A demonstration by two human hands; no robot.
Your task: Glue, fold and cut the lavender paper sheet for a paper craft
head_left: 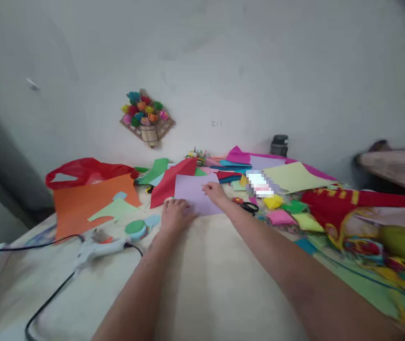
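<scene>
A lilac sheet of paper point(193, 192) lies flat on the pale table point(202, 279) in front of me. My left hand point(174, 214) rests on its near left corner with fingers curled down on the sheet. My right hand point(216, 192) lies on its right part, fingers stretched flat over the paper. Neither hand lifts the sheet. Black-handled scissors point(247, 205) with a red spot lie just right of my right wrist.
Orange paper point(85, 201), a red plastic bag point(85, 170), red paper point(172, 182), light green sheets and folded coloured pieces crowd the far side. A white glue gun point(97, 248) with black cord lies at left. Patterned cloth point(358, 222) covers the right. A dark jar point(279, 145) stands by the wall.
</scene>
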